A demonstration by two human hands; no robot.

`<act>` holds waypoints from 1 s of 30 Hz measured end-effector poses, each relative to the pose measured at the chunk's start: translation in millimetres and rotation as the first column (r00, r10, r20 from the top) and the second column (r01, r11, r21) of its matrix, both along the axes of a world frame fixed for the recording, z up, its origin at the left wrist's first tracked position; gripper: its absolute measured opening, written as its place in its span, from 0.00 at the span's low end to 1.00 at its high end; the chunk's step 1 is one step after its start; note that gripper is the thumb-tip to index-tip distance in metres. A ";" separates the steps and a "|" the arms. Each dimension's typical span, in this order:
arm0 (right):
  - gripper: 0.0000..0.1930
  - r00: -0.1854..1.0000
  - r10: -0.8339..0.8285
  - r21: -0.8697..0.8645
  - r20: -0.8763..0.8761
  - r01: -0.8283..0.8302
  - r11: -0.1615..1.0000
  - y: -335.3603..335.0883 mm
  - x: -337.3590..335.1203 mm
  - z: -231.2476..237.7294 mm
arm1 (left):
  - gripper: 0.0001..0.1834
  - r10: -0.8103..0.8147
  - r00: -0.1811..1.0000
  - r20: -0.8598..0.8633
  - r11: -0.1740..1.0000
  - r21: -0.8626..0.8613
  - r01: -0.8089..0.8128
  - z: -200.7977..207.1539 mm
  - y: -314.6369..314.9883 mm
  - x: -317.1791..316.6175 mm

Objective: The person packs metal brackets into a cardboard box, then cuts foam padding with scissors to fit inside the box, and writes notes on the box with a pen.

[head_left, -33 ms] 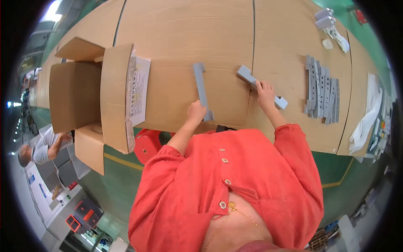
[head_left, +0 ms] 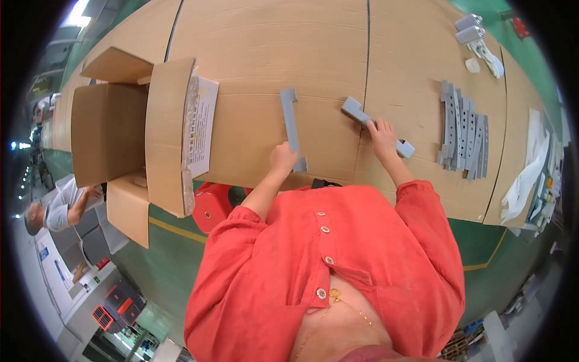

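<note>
My left hand (head_left: 283,158) is closed around the lower part of a long grey metal bracket (head_left: 289,118) with bent tabs at its ends. This bracket lies nearly upright in the picture on the cardboard-covered table. To its right, my right hand (head_left: 383,139) has its fingers wrapped over the middle of another grey bracket (head_left: 354,109), which runs slantwise. Both ends of that bracket show, while my fingers hide its middle. Further right, several grey perforated metal strips (head_left: 463,130) lie side by side.
An open cardboard box (head_left: 166,136) stands at the left, with a printed white sheet (head_left: 206,127) beside it. Spools (head_left: 469,30) and white gloves (head_left: 486,57) lie at the far right; white cloth (head_left: 528,172) is at the right edge. A red stool (head_left: 211,208) and another person (head_left: 66,208) are left.
The view has shifted very slightly. Both hands keep their hold on the brackets, with no clear movement.
</note>
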State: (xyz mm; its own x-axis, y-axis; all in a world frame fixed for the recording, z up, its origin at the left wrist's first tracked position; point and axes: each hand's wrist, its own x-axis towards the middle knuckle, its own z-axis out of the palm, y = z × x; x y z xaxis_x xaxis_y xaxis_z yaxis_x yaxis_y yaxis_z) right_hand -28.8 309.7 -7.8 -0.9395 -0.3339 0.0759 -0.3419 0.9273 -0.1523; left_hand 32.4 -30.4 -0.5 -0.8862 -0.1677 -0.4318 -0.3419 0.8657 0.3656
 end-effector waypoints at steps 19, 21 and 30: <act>0.35 0.061 -0.845 -0.109 0.531 0.994 0.003 -37.8 -51.8 -10.9 | 0.20 -0.135 0.990 0.051 0.944 0.310 0.113 -26.2 22.0 15.4; 0.35 0.255 -0.850 -0.099 0.461 0.967 0.236 -46.4 -50.2 -2.4 | 0.21 -0.153 0.985 0.079 0.939 0.323 0.120 -25.3 30.6 16.2; 0.41 0.884 -0.418 -0.158 0.209 0.452 0.878 -106.0 -17.4 4.2 | 0.27 -0.170 0.976 0.136 0.913 0.396 0.104 -1.5 67.8 10.0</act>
State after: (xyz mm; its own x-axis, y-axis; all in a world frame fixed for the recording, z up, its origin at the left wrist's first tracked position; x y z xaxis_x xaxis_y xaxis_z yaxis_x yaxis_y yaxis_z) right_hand -46.2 203.7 -3.6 -0.9906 0.1171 -0.0701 0.1347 0.9213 -0.3648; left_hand 42.5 37.4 -2.0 -0.7999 0.1584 -0.5788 -0.3134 0.7122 0.6281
